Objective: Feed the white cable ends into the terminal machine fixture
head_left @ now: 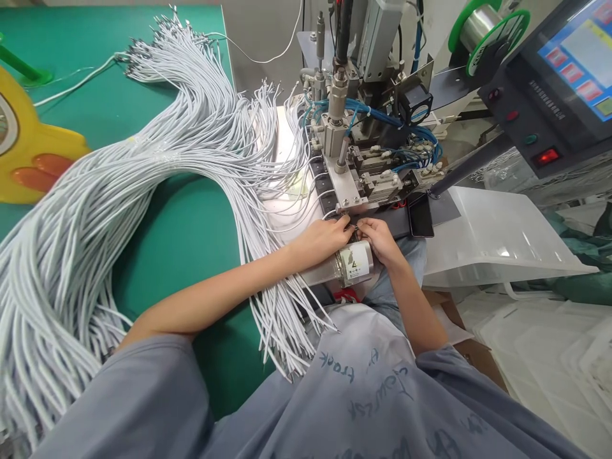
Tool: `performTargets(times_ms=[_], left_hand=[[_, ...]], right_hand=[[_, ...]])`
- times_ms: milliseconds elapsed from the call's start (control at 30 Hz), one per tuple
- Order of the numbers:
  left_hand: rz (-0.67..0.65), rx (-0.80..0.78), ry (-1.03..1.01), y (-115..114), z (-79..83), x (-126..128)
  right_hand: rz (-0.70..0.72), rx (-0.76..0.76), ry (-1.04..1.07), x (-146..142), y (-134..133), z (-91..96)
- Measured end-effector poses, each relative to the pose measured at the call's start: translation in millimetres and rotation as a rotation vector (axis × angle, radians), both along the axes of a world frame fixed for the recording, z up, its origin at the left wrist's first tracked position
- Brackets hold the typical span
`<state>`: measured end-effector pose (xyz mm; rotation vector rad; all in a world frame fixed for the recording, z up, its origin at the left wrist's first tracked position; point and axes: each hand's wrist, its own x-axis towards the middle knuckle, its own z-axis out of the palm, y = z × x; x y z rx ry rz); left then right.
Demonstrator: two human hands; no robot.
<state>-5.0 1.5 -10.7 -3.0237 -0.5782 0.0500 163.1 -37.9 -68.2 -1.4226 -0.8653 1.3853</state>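
Observation:
My left hand (325,239) and my right hand (380,239) meet at the front of a small bench machine (356,172), fingertips pinched together under its metal jaw. They seem to hold the end of a thin white cable between them; the piece itself is too small to make out. A large bundle of white cables (157,166) sweeps from the far left across the green table (186,236) and under my left forearm. A small cylinder with a warning label (356,262) sits just below my hands.
A control box with a touchscreen (564,70) and red lit switch stands at the right. A green wire spool (488,32) sits behind the machine. A translucent plastic tray (497,239) slopes off to the right. A yellow object (29,153) lies at the far left.

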Motion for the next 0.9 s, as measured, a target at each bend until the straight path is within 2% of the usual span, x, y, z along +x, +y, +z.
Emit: performTargets(times_ms=[200,367,467,567,600,633,700,767,833,900], left_hand=[[0.009,-0.021,-0.001,3,2.3,-1],[0.093,-0.078,0.017,2,8.5,-6],[0.111,-0.085,-0.013,2,10.0,-9],[0.140,-0.066,-0.018,11,10.2,-12],[0.161,-0.055,-0.015,15,10.4,-13],[0.185,-0.044,-0.008,19,10.8,-14],[0.229,-0.031,0.013,27,13.3,-16],[0.252,-0.037,0.034,29,18.9,-15],[0.247,-0.062,0.030,23,27.3,-13],[0.218,-0.093,-0.011,9,35.9,-8]], right_hand=[[0.080,0.121,-0.205,-3,1,-3.4],[0.074,0.180,-0.337,5,7,-1.1],[-0.059,0.228,-0.449,5,-4,10.8],[-0.234,0.351,-0.592,-17,-31,29.1],[-0.215,0.395,-0.591,-30,-41,34.8],[-0.132,0.433,-0.579,-45,-50,39.3],[0.156,0.448,-0.525,-77,-60,43.6],[0.334,0.381,-0.508,-107,-57,41.2],[0.395,0.322,-0.557,-129,-46,34.8],[0.387,0.335,-0.554,-142,-34,28.2]])
